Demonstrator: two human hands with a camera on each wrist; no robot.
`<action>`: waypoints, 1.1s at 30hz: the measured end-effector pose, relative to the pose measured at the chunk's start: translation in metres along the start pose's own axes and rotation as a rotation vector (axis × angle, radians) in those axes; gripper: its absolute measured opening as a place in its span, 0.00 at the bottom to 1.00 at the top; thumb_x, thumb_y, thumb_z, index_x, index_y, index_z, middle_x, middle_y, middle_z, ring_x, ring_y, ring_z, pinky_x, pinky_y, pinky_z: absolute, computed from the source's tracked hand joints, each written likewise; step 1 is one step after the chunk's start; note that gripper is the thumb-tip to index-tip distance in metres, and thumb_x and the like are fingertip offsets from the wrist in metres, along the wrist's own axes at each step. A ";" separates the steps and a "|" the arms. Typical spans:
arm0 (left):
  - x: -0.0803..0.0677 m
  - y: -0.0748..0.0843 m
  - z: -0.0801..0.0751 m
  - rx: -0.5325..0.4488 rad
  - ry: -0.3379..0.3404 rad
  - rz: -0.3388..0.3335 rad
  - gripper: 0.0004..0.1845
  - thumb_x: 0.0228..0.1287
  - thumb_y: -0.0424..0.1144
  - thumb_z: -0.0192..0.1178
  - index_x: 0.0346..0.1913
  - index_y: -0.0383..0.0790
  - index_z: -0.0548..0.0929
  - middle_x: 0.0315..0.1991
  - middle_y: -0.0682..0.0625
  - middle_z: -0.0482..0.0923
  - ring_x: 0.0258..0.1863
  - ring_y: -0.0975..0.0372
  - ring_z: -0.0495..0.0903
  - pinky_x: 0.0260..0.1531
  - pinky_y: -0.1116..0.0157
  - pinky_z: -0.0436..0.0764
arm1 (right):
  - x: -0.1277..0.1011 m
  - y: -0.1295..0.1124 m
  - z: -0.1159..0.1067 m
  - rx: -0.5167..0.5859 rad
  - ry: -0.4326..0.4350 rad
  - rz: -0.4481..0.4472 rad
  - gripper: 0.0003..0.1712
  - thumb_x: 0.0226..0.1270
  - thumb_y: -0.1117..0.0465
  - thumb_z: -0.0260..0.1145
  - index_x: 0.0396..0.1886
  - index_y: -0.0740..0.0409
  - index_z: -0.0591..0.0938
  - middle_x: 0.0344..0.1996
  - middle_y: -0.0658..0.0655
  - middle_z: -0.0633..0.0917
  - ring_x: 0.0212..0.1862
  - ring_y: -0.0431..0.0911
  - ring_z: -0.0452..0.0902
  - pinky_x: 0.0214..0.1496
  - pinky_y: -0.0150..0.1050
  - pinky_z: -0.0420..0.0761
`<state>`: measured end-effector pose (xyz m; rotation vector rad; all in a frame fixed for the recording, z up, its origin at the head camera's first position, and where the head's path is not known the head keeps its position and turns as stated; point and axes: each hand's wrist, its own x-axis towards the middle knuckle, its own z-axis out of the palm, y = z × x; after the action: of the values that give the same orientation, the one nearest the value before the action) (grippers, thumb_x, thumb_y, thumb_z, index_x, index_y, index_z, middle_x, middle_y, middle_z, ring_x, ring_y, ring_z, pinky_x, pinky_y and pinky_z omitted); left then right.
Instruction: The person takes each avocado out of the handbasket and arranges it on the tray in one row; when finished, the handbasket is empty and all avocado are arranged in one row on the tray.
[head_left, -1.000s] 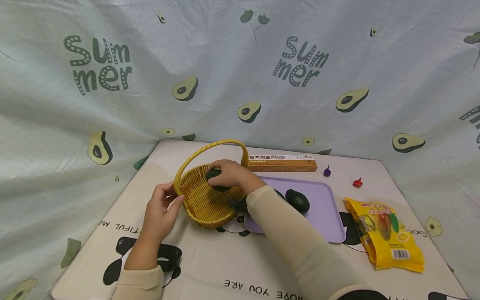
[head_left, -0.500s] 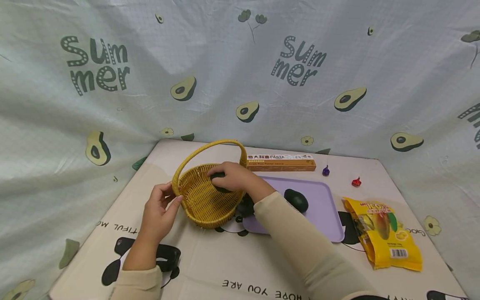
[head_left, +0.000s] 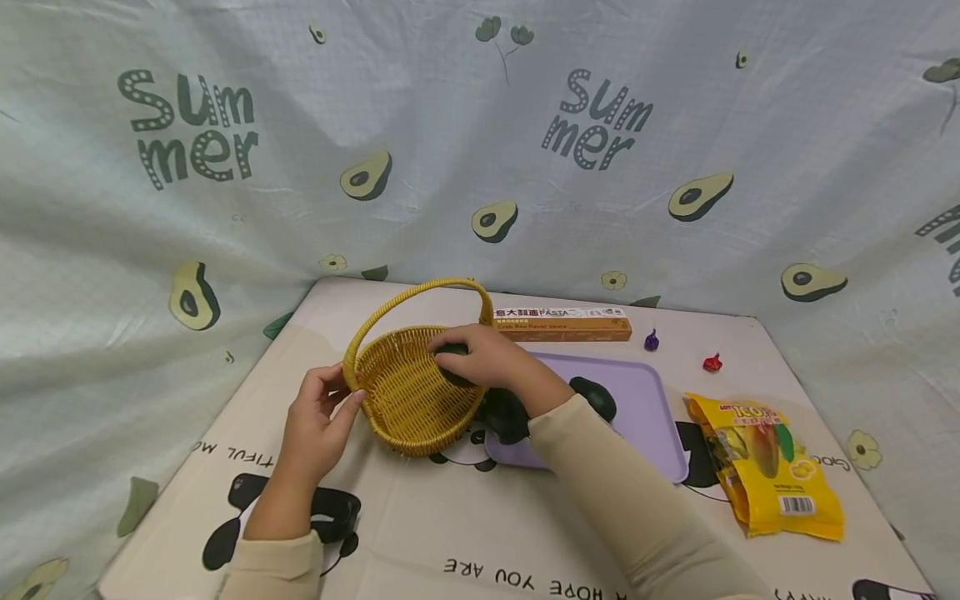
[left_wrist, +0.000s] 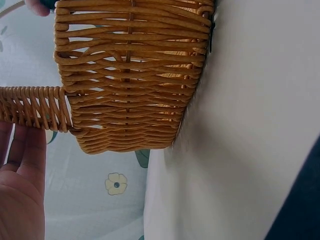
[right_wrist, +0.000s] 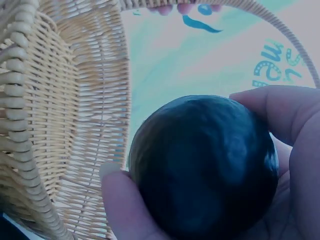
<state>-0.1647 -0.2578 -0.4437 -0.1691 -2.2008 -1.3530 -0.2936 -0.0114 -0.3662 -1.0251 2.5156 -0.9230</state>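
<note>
A yellow wicker basket (head_left: 408, 417) with an arched handle stands on the left half of the table. My left hand (head_left: 318, 425) holds the base of that handle between thumb and fingers; in the left wrist view, the fingers lie against the woven handle (left_wrist: 32, 107). Over the basket's right side, my right hand (head_left: 487, 362) grips a dark green avocado (right_wrist: 200, 165), thumb and fingers round it. A dark avocado (head_left: 506, 417) lies at the left edge of the lilac tray (head_left: 645, 425), partly hidden by my right hand. Another avocado (head_left: 596, 398) sits farther right on it.
Behind the tray lies a pasta box (head_left: 562, 325). A small purple-wrapped piece (head_left: 652, 340) and a red one (head_left: 712, 362) are at the back right. A yellow candy bag (head_left: 768, 471) lies on the right. A printed curtain (head_left: 435, 108) hangs behind the table.
My right hand has moved right with the avocado, from over the basket's middle to near its right rim. The left hand and basket keep their place.
</note>
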 end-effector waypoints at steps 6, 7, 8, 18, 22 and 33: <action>0.000 -0.001 0.000 -0.002 -0.003 0.017 0.21 0.69 0.23 0.62 0.62 0.28 0.69 0.58 0.35 0.75 0.59 0.57 0.78 0.61 0.78 0.76 | -0.012 0.004 -0.001 0.058 0.039 0.003 0.25 0.64 0.50 0.74 0.61 0.40 0.82 0.60 0.49 0.81 0.55 0.47 0.79 0.54 0.44 0.85; -0.001 -0.001 0.000 0.002 -0.003 0.017 0.22 0.69 0.23 0.62 0.62 0.28 0.69 0.58 0.35 0.75 0.59 0.58 0.78 0.61 0.78 0.77 | -0.014 0.005 -0.001 0.065 0.045 0.004 0.27 0.62 0.51 0.75 0.61 0.40 0.81 0.60 0.49 0.81 0.53 0.48 0.79 0.51 0.44 0.86; -0.001 -0.001 0.000 0.001 -0.003 0.016 0.22 0.69 0.23 0.62 0.62 0.29 0.69 0.58 0.36 0.75 0.59 0.58 0.78 0.62 0.77 0.77 | -0.016 0.005 -0.001 0.073 0.052 0.009 0.28 0.61 0.52 0.75 0.61 0.38 0.81 0.60 0.49 0.80 0.52 0.48 0.79 0.50 0.43 0.86; 0.000 -0.001 0.000 0.002 0.001 0.005 0.23 0.67 0.22 0.63 0.62 0.29 0.69 0.58 0.36 0.75 0.59 0.47 0.78 0.60 0.81 0.75 | -0.041 0.018 -0.006 0.129 0.139 -0.009 0.26 0.63 0.51 0.73 0.62 0.36 0.81 0.60 0.49 0.80 0.51 0.48 0.79 0.46 0.43 0.85; 0.000 0.000 0.000 -0.005 -0.001 0.000 0.23 0.67 0.21 0.63 0.62 0.30 0.69 0.57 0.36 0.75 0.59 0.46 0.78 0.60 0.81 0.75 | -0.050 0.026 -0.008 0.139 0.182 -0.009 0.26 0.63 0.51 0.75 0.62 0.39 0.82 0.60 0.49 0.81 0.53 0.48 0.80 0.49 0.44 0.87; 0.000 -0.001 0.001 0.001 0.002 -0.006 0.23 0.68 0.21 0.62 0.62 0.29 0.69 0.56 0.36 0.75 0.59 0.44 0.78 0.60 0.82 0.75 | -0.075 0.038 -0.011 0.200 0.239 0.119 0.34 0.57 0.52 0.78 0.65 0.35 0.79 0.62 0.51 0.80 0.52 0.53 0.81 0.47 0.48 0.87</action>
<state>-0.1656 -0.2573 -0.4443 -0.1613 -2.2024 -1.3545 -0.2649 0.0672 -0.3816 -0.7349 2.5706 -1.2970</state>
